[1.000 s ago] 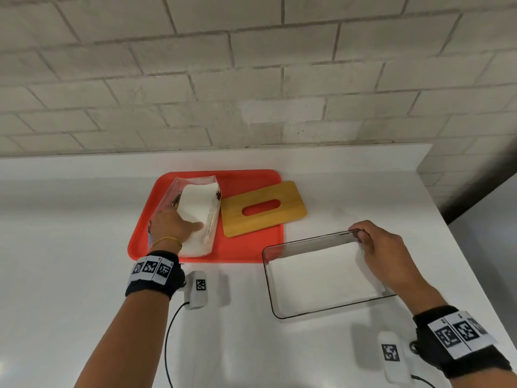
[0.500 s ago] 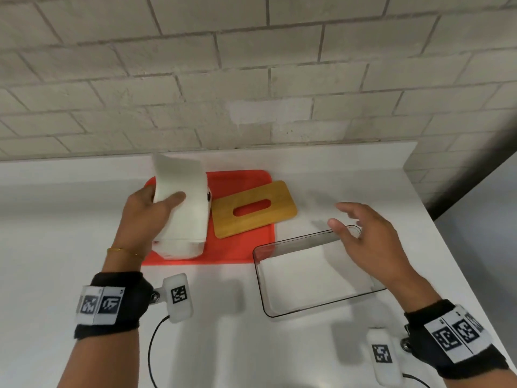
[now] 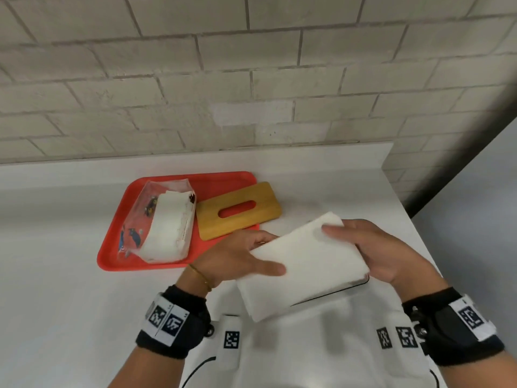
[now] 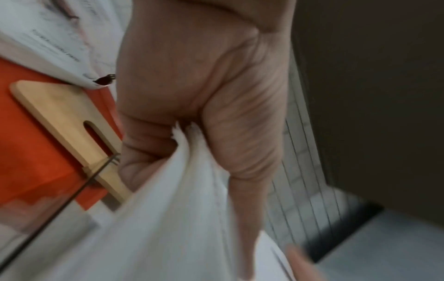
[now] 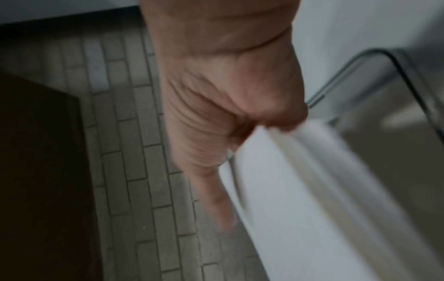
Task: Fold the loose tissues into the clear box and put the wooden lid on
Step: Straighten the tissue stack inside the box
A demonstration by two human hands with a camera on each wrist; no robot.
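You hold the stack of tissues (image 3: 303,264) between both hands, above the clear box (image 3: 361,282), which it mostly hides. Your left hand (image 3: 237,256) grips the stack's left end, thumb on top; your right hand (image 3: 383,247) grips the right end, fingers curled over it. The wooden lid (image 3: 237,211) lies partly on the red tray (image 3: 179,219), beside the opened wrapper (image 3: 165,225) on the table (image 3: 70,303). Half a second ago only your left hand held the tissues over the tray, and your right hovered open above the box.
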